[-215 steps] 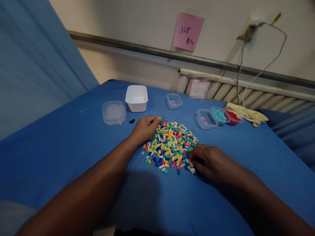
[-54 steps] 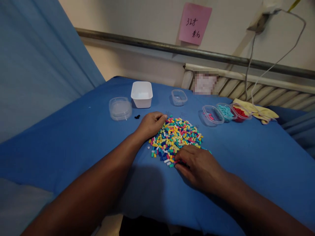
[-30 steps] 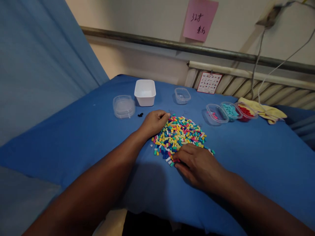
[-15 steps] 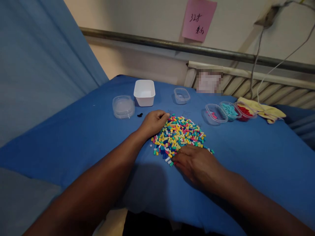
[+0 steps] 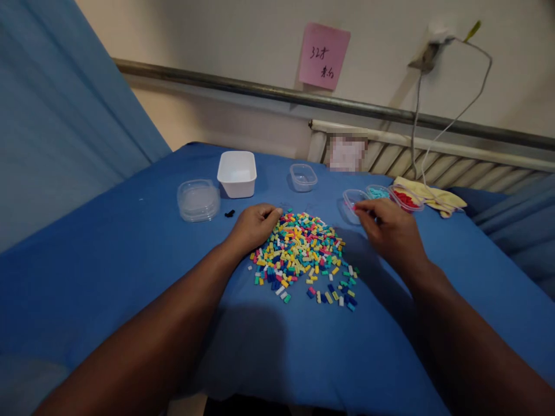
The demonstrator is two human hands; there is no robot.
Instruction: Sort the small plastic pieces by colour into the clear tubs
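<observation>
A heap of small building bricks (image 5: 299, 242) in yellow, blue, green, pink and white lies on the blue cloth. My left hand (image 5: 256, 226) rests at the heap's left edge, fingers curled and thumb pressed in; whether it holds anything is hidden. Pinched between the thumb and fingertips of my right hand (image 5: 392, 228) is a pink building brick (image 5: 356, 207), just over the near side of a clear plastic container (image 5: 348, 199). Beyond that hand stand a container of turquoise bricks (image 5: 378, 192) and another of red bricks (image 5: 406, 200).
A white tub (image 5: 237, 188) and stacked clear lids or containers (image 5: 198, 202) stand at the back left, with a small black object (image 5: 229, 213) nearby. Another clear container (image 5: 303, 179) sits behind the heap. A yellow cloth (image 5: 433, 195) and hanging cable (image 5: 418, 127) are at the right.
My right hand has moved from the heap's near edge up and right to the clear container with a pink brick. Bricks lie spread where it was. My left hand stays beside the heap.
</observation>
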